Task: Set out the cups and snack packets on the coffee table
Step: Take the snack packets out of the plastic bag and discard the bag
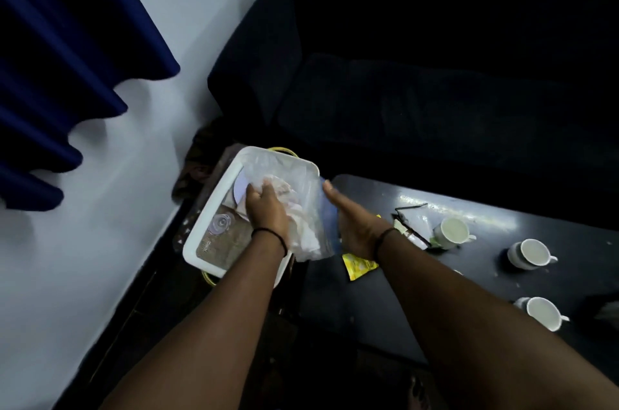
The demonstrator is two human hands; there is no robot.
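A white plastic tray (214, 212) stands left of the dark coffee table (502, 262). Over the tray both hands hold a clear plastic bag (308, 208) with pale snacks inside. My left hand (266, 208) grips the bag from the left side. My right hand (348, 222) presses flat against its right side, fingers extended. Three white cups rest on the table: one (452, 232) near the middle, one (531, 254) further right, one (542, 312) at the front. A yellow packet (360, 267) and a dark green packet (410, 232) lie on the table beside my right wrist.
A dark sofa (402, 91) runs behind the table. A white wall (134, 158) and a blue curtain (60, 58) are at the left. Inside the tray lie a small clear lid (219, 223) and a white plate (241, 192). Dark floor shows below the tray.
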